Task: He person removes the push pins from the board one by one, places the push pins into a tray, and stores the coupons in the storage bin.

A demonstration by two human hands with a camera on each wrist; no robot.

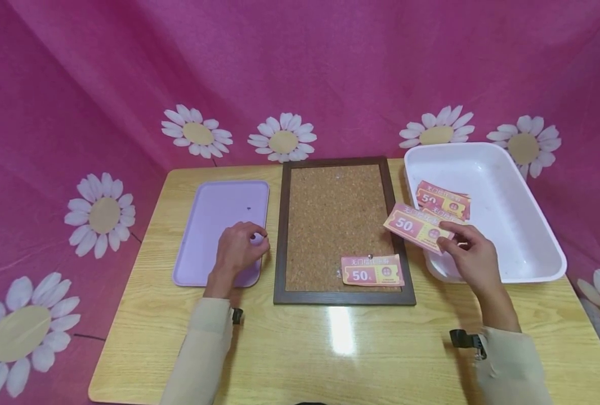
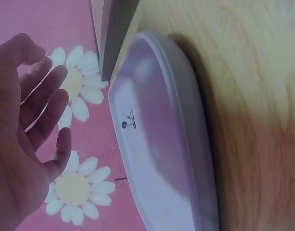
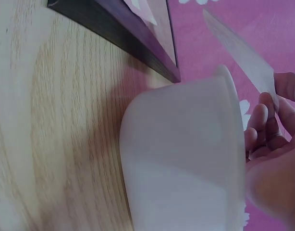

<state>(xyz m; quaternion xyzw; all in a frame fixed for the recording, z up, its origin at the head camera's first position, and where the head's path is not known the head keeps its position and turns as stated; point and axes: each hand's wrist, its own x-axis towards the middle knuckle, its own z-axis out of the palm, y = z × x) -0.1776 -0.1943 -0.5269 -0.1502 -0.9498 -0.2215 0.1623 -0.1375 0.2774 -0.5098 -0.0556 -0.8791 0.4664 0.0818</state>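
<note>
In the head view my left hand (image 1: 240,247) is over the lilac tray (image 1: 214,225), thumb and index finger pinched together. A thin metal point, apparently of a thumbtack (image 2: 48,55), shows at those fingertips in the left wrist view; its head is hidden. A few loose thumbtacks (image 2: 129,122) lie in the tray. My right hand (image 1: 474,256) pinches a pink and yellow coupon (image 1: 413,226) by its right end, above the left side of the white tub (image 1: 513,225). Another coupon (image 1: 366,274) lies on the corkboard's (image 1: 335,214) lower right, a tack at its top edge.
More coupons (image 1: 437,194) lie at the left inside the tub. The dark-framed corkboard lies between tray and tub on the wooden table (image 1: 381,354). A pink curtain (image 1: 330,73) with daisies hangs behind.
</note>
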